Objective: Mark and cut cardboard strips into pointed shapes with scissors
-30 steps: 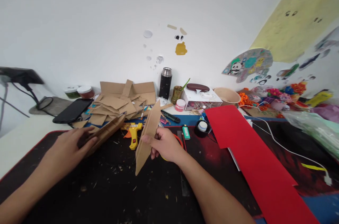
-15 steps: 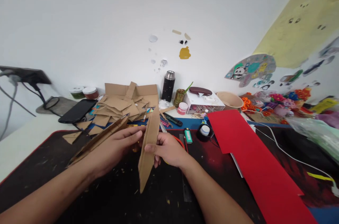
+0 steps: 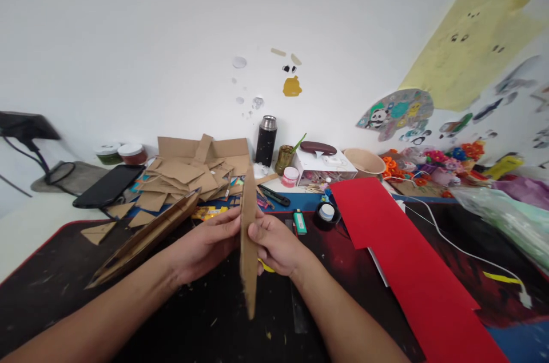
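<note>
Both hands are at a long, narrow cardboard piece (image 3: 249, 254) with pointed ends, held upright and nearly edge-on over the dark mat. My right hand (image 3: 277, 243) grips its right side, thumb pressed on the face. From the left, my left hand (image 3: 210, 246) pinches its edge, with some fingertips hidden behind it. A yellow curved bit (image 3: 266, 266) shows below my right hand, mostly covered, so its kind is unclear. To the left of my hands lies a long folded cardboard form (image 3: 148, 237) with a pointed end.
Cardboard scraps (image 3: 184, 171) are piled at the back left, near a black phone (image 3: 107, 186). Behind stand a black flask (image 3: 266, 143) and a white box (image 3: 323, 166). A green lighter (image 3: 299, 222), a tape roll (image 3: 326, 215) and red card (image 3: 398, 254) lie at right.
The cardboard piece has turned from showing its broad face to nearly edge-on. My left hand has moved in from beside it and closed on its edge. The view has shifted slightly right.
</note>
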Action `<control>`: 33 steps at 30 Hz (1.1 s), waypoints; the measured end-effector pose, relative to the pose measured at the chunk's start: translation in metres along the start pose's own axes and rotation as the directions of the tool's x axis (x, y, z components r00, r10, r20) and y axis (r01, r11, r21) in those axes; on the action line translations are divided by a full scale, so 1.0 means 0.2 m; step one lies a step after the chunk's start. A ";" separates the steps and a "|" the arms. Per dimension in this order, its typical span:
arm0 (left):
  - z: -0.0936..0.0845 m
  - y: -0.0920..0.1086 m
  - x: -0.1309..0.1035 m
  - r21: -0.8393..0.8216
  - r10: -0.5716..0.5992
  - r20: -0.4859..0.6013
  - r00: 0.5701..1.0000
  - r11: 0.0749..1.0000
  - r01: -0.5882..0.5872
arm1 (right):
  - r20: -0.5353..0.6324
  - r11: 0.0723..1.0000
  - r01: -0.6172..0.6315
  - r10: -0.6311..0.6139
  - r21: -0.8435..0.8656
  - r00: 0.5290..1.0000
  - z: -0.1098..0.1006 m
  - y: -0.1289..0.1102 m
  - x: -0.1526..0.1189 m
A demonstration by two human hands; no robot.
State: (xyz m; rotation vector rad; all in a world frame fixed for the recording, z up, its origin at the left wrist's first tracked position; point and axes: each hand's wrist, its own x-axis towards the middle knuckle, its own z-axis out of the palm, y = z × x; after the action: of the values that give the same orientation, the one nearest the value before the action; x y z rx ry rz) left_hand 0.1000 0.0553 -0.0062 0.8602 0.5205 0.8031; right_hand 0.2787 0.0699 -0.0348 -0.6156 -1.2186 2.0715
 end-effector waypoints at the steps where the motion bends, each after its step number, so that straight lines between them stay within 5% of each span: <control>1: 0.00 0.00 0.00 0.002 0.027 -0.014 1.000 1.000 -0.027 | -0.013 1.000 0.009 -0.009 0.013 1.000 0.00 0.00 0.00; 7: -0.02 0.06 0.03 0.115 0.118 -0.189 0.975 0.989 -0.098 | -0.015 1.000 0.022 -0.022 0.003 1.000 -0.02 0.03 0.03; 12: -0.05 0.14 0.05 0.264 0.348 -0.420 0.838 0.931 -0.254 | -0.182 0.996 0.081 -0.088 -0.044 0.979 -0.03 -0.01 0.04; 18: -0.09 0.13 0.07 0.409 0.478 -0.428 0.767 0.859 -0.307 | -0.234 0.934 0.063 -0.153 -0.352 0.960 0.01 0.00 0.04; 23: -0.09 0.12 0.05 0.526 0.484 -0.371 0.792 0.813 -0.250 | -0.285 0.863 0.069 -0.240 -0.500 0.928 0.04 0.03 0.03; 28: -0.03 0.15 0.03 0.642 0.426 -0.313 0.849 0.753 -0.141 | -0.301 0.850 0.083 -0.274 -0.520 0.914 0.04 0.01 0.02; 33: -0.02 0.16 0.03 0.653 0.421 -0.307 0.854 0.746 -0.133 | -0.266 0.857 0.097 -0.262 -0.506 0.928 0.05 0.00 0.02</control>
State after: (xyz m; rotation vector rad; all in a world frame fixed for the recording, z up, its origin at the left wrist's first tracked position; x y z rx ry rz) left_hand 0.0885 0.0755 0.0175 1.3997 1.1152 1.1516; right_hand 0.2690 0.0677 -0.0317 -0.9872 -1.5366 1.4273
